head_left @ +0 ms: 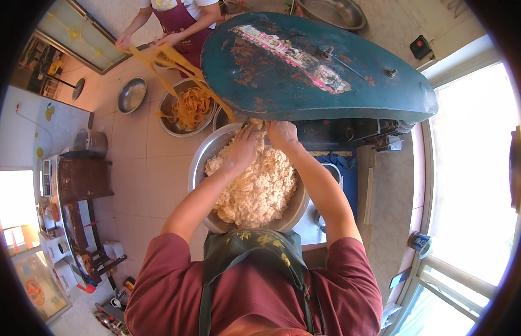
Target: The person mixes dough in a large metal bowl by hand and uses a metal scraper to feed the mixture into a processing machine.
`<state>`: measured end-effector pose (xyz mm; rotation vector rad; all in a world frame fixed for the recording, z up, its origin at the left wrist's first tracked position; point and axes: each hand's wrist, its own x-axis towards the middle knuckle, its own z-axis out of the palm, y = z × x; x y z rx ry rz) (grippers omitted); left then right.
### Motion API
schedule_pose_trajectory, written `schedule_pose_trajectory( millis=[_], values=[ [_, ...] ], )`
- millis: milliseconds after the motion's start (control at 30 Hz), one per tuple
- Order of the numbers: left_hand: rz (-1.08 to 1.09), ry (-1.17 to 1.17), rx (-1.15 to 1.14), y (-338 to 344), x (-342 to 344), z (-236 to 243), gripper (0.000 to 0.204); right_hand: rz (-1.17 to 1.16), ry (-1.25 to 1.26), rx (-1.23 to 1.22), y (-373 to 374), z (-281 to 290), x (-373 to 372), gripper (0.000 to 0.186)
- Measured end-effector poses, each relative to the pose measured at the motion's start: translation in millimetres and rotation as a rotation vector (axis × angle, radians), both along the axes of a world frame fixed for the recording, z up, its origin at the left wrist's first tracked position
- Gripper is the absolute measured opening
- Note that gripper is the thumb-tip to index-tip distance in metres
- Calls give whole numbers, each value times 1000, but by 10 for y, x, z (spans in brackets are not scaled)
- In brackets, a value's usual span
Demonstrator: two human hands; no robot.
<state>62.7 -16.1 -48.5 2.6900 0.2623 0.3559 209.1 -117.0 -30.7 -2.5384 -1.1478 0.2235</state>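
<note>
A large steel bowl (pixel 197 159) heaped with pale, crumbly dough (pixel 252 193) stands directly in front of me. My left hand (pixel 245 144) is closed on a clump of that dough at the far side of the heap, by the lower edge of a green, rust-flecked metal machine (pixel 316 61). Beside it, my right hand (pixel 282 134) is curled closed at the same edge, its fingertips partly hidden; what it holds is unclear.
A co-worker's hands (pixel 126 42) hold long orange strips over a bowl of strips (pixel 189 109) at upper left. Another steel bowl (pixel 131 95) sits on the floor. Shelving (pixel 81 179) stands left; a counter (pixel 384 190) and bright window (pixel 470 162) are right.
</note>
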Motion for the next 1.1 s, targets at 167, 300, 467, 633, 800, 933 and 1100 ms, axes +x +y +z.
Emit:
schedule_pose_trajectory(
  millis=[167,300,467,633,800,933,1100],
  values=[
    [80,59,-92,-16,-345,88,51,92,64,-123,-192,436,-206,40],
    [55,129,-320,-74,-265,219,52,116,94,-141,-141,413,-185,39],
    [1,-41,-319,-68,-116,22,51,171,-157,101,-12,32,25,37],
    [87,-18,-319,-29,-351,-32,49,149,165,-256,-96,582,-201,38],
    [91,-7,-331,22,-251,55,47,186,-199,194,184,48,-86,43],
    [45,-129,-218,225,-376,-43,42,101,32,-119,98,361,-201,40],
    [-11,35,-417,-37,-303,207,43,239,-360,228,219,-10,31,35]
  ],
)
